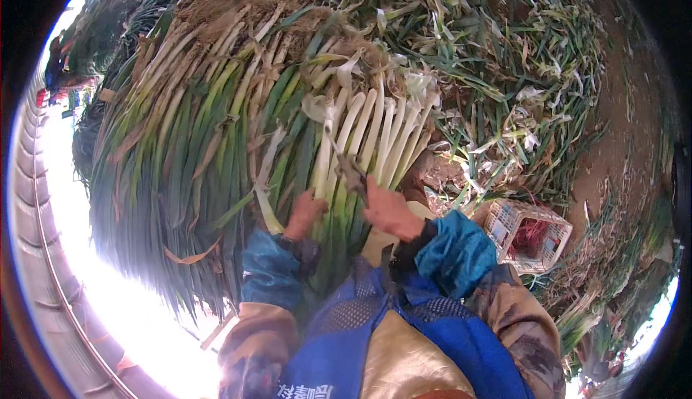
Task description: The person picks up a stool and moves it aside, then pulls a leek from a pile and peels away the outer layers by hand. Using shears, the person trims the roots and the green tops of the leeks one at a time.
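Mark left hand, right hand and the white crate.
left hand [304, 215], head view, back of the hand.
right hand [391, 213], head view, back of the hand.
crate [504, 227], head view, white left wall.

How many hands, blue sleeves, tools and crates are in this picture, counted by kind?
Hands: 2, left hand and right hand
Blue sleeves: 2
Tool in the right grip: 1
White crate: 1
Total: 6
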`<state>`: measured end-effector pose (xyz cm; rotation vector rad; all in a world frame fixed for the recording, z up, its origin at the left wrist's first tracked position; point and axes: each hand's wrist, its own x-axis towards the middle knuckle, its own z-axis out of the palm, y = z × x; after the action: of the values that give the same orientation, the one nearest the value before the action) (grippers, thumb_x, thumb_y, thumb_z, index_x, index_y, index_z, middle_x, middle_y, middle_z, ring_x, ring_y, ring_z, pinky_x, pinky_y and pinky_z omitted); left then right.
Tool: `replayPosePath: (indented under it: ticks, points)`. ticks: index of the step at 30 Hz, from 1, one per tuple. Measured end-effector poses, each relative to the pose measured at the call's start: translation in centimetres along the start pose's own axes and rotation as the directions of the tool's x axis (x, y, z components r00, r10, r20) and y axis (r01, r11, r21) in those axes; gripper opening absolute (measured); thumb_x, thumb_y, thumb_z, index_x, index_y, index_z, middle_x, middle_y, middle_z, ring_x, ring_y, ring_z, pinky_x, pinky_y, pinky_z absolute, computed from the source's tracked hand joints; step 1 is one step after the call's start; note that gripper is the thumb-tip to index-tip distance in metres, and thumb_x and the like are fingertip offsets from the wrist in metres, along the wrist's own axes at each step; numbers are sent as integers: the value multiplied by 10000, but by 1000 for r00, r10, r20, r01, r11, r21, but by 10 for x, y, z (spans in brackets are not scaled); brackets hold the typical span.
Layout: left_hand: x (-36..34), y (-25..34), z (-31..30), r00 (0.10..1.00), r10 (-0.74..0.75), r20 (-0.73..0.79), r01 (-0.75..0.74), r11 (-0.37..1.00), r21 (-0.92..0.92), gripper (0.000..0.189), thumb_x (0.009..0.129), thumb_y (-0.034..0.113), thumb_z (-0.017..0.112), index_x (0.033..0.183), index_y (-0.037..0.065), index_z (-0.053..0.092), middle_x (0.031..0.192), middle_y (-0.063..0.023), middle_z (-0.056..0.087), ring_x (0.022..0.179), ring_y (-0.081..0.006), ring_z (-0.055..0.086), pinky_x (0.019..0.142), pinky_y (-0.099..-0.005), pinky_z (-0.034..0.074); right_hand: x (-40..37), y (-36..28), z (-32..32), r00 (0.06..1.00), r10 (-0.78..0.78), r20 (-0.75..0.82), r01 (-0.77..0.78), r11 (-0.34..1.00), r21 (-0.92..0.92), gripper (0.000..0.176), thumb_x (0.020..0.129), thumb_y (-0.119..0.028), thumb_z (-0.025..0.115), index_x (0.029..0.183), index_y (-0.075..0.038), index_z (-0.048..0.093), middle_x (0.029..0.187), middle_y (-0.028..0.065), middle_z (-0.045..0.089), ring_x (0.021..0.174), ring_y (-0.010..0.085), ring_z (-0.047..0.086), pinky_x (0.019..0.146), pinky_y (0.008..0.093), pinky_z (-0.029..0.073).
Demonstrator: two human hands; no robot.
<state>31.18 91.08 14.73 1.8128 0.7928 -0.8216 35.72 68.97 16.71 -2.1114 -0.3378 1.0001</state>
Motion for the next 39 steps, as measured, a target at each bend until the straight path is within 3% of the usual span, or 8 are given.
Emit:
replayPosePath:
  ticks: [14, 21, 26, 27, 30, 32, 36, 39]
  points:
    - [-8, -20, 7, 1000, 14, 20, -10, 978, -207, 300, 779, 226, 592, 962, -11, 588, 707, -47, 565, 595, -128, 527, 535, -273, 425, 20, 1, -4, 999, 24, -28, -27, 996, -84, 391, 760, -156, 538, 1036, 44, 346, 734, 254, 575, 714, 438, 579, 631, 504, 462]
    - [-13, -61, 33, 976, 216, -31, -212, 973, 93, 390, 807, 292, 586, 1004, -45, 567, 783, -125, 623, 663, -212, 586, 591, -335, 461, 37, 11, -12, 989, -77, -128, 71, 996, -55, 425, 732, -158, 578, 1039, 19, 344, 726, 270, 556, 738, 458, 553, 618, 507, 443]
    - [11, -101, 85, 907, 403, -122, -323, 852, 413, 458, 803, 349, 588, 1023, -50, 533, 880, -218, 616, 777, -370, 597, 675, -428, 468, -18, 22, 5, 979, 35, 200, -21, 997, -71, 565, 704, -157, 598, 1164, 19, 321, 781, 254, 567, 775, 436, 565, 648, 498, 453]
    - [-12, -36, 74, 996, 92, 19, -91, 896, 435, 444, 805, 365, 578, 970, -43, 523, 955, -255, 569, 888, -424, 546, 735, -477, 435, -13, 38, 0, 994, -4, 107, 15, 994, -105, 532, 722, -164, 580, 1148, 27, 325, 759, 249, 570, 741, 429, 572, 625, 493, 461]
    - [10, -17, 52, 932, 361, 29, -307, 744, 594, 365, 797, 320, 579, 908, -24, 521, 943, -231, 548, 900, -403, 527, 739, -477, 421, 10, 56, -16, 990, -92, -106, 71, 980, -187, 461, 762, -183, 545, 1108, 42, 340, 713, 237, 578, 667, 414, 587, 577, 478, 479]
    - [36, 12, -2, 593, 786, -172, -470, 512, 719, 277, 766, 242, 583, 873, -9, 537, 903, -210, 539, 861, -384, 524, 725, -469, 420, 11, 34, -25, 984, -70, -162, 39, 981, -191, 440, 769, -192, 548, 1092, 35, 353, 708, 230, 580, 659, 411, 588, 571, 473, 479]
    - [100, 56, -134, 486, 811, -326, -72, 409, 910, 199, 748, 150, 567, 886, 7, 577, 976, -170, 526, 893, -349, 499, 780, -438, 403, 7, 11, -3, 999, 26, 19, -23, 993, -116, 670, 759, -241, 588, 1250, 91, 276, 862, 298, 559, 846, 443, 555, 725, 472, 454]
    - [83, 64, -155, 689, 701, -184, 216, 44, 975, 309, 765, 192, 575, 990, -19, 555, 1066, -205, 504, 1011, -357, 465, 840, -442, 389, 7, 11, 8, 996, -84, -1, 84, 995, -45, 719, 755, -275, 591, 1264, 109, 259, 888, 321, 547, 880, 445, 546, 773, 463, 442]
